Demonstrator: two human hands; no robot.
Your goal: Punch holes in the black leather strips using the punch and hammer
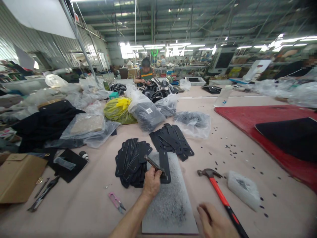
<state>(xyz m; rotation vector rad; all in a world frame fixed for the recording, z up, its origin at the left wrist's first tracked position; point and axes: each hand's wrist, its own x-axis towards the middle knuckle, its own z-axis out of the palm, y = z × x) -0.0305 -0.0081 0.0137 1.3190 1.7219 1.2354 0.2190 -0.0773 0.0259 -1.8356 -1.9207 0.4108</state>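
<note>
My left hand (151, 182) is closed around a thin metal punch tool (154, 164), held slanted over a black strip piece (164, 165) that lies on a grey cutting pad (170, 198). My right hand (215, 222) rests near the lower edge, fingers curled beside the red handle of a hammer (221, 195) that lies on the table; whether it touches the handle I cannot tell. Two piles of black strip pieces (130, 160) (173, 140) lie left of and behind the pad.
A cardboard box (17, 177), scissors (43, 194) and pink snips (116, 201) lie at left. Plastic bags (146, 110) and a yellow bag (119, 110) sit behind. A red mat (250, 120) lies right, with a white block (244, 189). A person (145, 74) works at the far end.
</note>
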